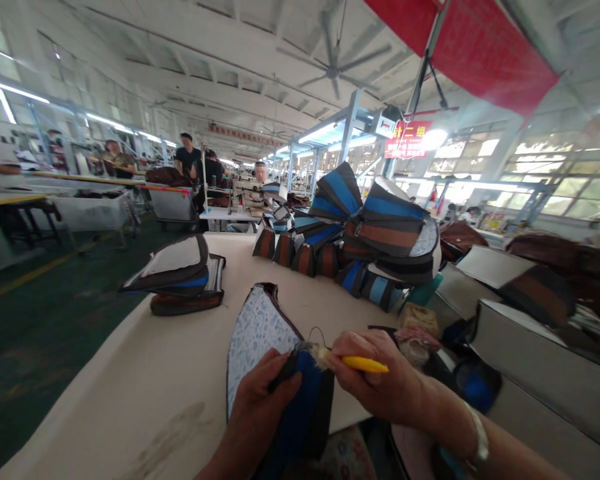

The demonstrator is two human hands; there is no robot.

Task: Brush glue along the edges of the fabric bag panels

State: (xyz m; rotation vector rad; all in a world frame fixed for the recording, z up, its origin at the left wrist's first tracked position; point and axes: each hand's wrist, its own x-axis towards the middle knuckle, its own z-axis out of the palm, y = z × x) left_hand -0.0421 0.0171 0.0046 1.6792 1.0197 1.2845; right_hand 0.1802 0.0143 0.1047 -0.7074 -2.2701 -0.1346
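My left hand point(263, 407) pinches the edge of a sewn fabric piece point(305, 400) with blue and dark grey stripes. Its pale lining with a blue print point(254, 347) faces up on the table side. In my right hand point(375, 370) is a small brush point(364, 364) with a yellow handle, the fingers closed round it. The pale, frayed bristles touch or nearly touch the piece's top edge, just beyond my left fingertips. A thin loop of thread stands up behind the bristles. The lower part of the piece hangs past the table's front edge.
A small stack of similar pieces point(187, 277) lies at the left of the pale table point(130, 373). A larger pile point(390, 227) stands at the back right. On the right are a tan block point(420, 319) and large light panels point(540, 360). Several people work farther back.
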